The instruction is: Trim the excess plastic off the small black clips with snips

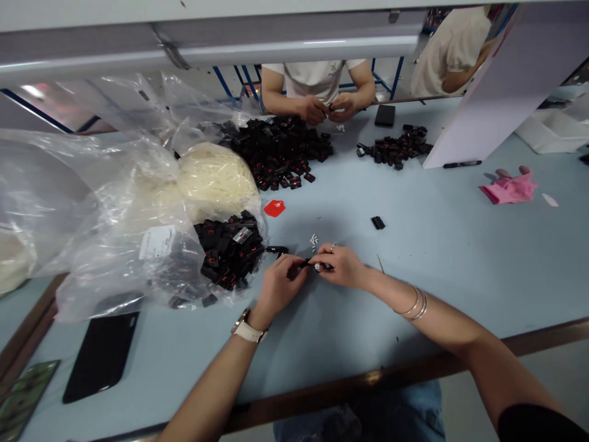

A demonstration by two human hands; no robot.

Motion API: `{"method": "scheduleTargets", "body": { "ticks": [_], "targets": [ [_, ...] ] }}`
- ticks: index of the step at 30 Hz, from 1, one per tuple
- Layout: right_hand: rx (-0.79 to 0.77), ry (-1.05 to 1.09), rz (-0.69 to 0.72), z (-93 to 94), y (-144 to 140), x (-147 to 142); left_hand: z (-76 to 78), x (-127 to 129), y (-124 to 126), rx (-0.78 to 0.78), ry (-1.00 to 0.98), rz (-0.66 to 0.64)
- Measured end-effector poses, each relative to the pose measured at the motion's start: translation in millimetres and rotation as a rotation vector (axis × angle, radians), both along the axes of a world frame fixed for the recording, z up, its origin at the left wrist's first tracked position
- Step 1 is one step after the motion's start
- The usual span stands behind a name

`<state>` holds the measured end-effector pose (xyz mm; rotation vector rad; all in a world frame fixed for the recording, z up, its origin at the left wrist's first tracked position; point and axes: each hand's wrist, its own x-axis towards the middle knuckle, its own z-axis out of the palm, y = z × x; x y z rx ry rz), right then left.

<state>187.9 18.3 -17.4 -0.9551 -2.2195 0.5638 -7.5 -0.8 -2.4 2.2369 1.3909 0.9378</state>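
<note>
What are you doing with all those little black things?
A person sits at a light blue table. Their left hand and right hand meet over one small black part, pinching it between them. Beside the left hand, a clear plastic bag spills more black parts, and a few tiny white pieces lie near the right hand. Across the table, another person's hands work at a bigger black pile.

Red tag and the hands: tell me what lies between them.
Head view: between the red tag and the right hand lie a few small white pieces on bare blue table.
</note>
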Motion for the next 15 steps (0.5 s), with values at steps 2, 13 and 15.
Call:
{"method": "scheduleTargets", "body": {
  "ticks": [2, 13, 15],
  "targets": [
    [0.033, -0.049, 0.007, -1.8, -0.1, 0.5, -0.4, -0.2, 0.1, -0.001, -0.004, 0.005],
    [-0.019, -0.13, -0.01, 3.7, -4.2, -3.2, -3.5, -2.5, 1.1, 0.031, -0.025, 0.011],
    [-0.065, -0.051, -0.021, 5.4, -3.6, -3.4, -2.4, -2.1, 1.0, 0.02, -0.017, 0.01]
  ]
}}
